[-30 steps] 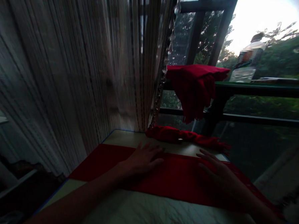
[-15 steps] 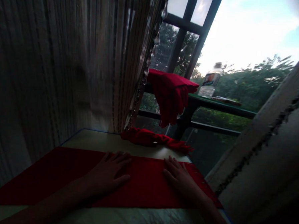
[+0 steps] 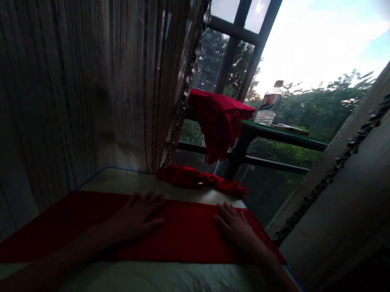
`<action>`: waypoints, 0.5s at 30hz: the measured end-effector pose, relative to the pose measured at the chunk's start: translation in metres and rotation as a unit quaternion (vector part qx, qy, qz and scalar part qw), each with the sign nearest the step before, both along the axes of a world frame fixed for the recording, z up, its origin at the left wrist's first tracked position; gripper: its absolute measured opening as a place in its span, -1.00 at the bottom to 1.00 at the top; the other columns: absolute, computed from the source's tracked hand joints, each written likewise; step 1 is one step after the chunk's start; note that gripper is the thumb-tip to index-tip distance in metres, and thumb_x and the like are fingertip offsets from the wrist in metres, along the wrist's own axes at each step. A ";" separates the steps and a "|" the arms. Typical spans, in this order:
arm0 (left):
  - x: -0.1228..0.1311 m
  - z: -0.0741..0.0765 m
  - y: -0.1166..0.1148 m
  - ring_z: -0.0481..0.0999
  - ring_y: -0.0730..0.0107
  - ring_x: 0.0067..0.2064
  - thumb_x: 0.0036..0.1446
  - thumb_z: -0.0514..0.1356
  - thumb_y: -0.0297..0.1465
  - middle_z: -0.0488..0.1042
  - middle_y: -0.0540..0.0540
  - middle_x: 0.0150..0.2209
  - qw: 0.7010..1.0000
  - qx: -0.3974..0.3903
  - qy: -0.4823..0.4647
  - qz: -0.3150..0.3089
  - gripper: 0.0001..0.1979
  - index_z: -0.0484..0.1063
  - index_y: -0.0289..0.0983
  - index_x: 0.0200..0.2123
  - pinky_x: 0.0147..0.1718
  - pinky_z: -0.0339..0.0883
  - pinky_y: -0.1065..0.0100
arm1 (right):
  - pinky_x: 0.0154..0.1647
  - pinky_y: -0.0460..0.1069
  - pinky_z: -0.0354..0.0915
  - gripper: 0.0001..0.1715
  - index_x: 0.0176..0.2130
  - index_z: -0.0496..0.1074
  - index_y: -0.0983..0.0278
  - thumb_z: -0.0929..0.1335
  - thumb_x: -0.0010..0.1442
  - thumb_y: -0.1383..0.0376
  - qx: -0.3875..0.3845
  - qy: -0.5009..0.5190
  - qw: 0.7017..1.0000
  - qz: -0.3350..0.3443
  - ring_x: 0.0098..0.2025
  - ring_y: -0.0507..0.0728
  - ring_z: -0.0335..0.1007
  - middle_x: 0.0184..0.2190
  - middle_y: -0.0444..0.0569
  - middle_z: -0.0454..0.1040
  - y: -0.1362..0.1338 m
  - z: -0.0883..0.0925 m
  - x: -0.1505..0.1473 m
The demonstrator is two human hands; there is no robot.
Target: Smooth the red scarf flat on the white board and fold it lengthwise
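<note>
A long red scarf [image 3: 187,232] lies flat and smooth across the pale table, its right end near the table's right edge. On its left-middle part rests my left hand [image 3: 138,217], palm down with the fingers spread. My right hand [image 3: 235,224] lies flat on the scarf's right part, fingers also stretched out. Neither hand grips the cloth. Behind the flat scarf, a bunched red scarf [image 3: 196,178] with a fringed end lies along the far side of the table.
Another fringed red cloth [image 3: 221,117] hangs over the green window rail [image 3: 287,134]. A clear bottle [image 3: 268,107] stands on that rail beside a thin flat object [image 3: 290,129]. Striped curtain [image 3: 120,81] borders the left, pale curtain [image 3: 350,184] the right. The table [image 3: 121,180] has a blue edge.
My left hand has slid slightly to the left over the scarf. My right hand stays nearly in place, still flat. The camera view has shifted a little.
</note>
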State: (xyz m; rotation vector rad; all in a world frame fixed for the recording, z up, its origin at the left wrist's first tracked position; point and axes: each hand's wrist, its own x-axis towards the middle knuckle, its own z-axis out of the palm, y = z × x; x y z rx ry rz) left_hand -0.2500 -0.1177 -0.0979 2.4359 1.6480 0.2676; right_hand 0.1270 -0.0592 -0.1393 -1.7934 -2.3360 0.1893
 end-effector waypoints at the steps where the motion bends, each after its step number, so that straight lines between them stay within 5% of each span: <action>1: 0.001 0.002 -0.001 -0.15 -0.16 0.54 0.40 -0.09 0.18 -0.08 -0.08 0.53 1.000 0.005 -0.003 0.000 -0.26 0.02 0.01 0.50 0.42 -0.39 -0.37 | 0.49 0.48 -0.22 -0.16 0.48 0.14 0.20 0.10 0.44 -0.15 0.003 0.000 1.000 0.003 0.57 0.40 -0.25 0.54 0.13 -0.01 -0.001 0.001 -0.001; 9: 0.009 0.006 -0.007 -0.19 -0.09 0.55 0.40 -0.10 0.20 -0.10 -0.03 0.54 0.999 -0.011 -0.019 -0.032 -0.27 0.01 0.07 0.50 0.43 -0.38 -0.30 | 0.54 0.37 -0.27 -0.17 0.49 0.10 0.11 0.08 0.44 -0.19 0.006 0.016 0.992 0.124 0.58 0.28 -0.30 0.55 0.01 -0.07 -0.010 0.009 -0.027; 15: 0.008 0.001 -0.010 -0.20 -0.05 0.56 0.40 -0.10 0.19 -0.17 -0.01 0.55 0.999 -0.019 -0.003 -0.034 -0.24 -0.05 0.03 0.52 0.45 -0.38 -0.27 | 0.53 0.42 -0.24 -0.11 0.48 0.13 0.23 0.06 0.43 -0.19 0.012 -0.020 0.997 0.075 0.57 0.32 -0.25 0.53 0.11 0.00 0.006 -0.012 0.002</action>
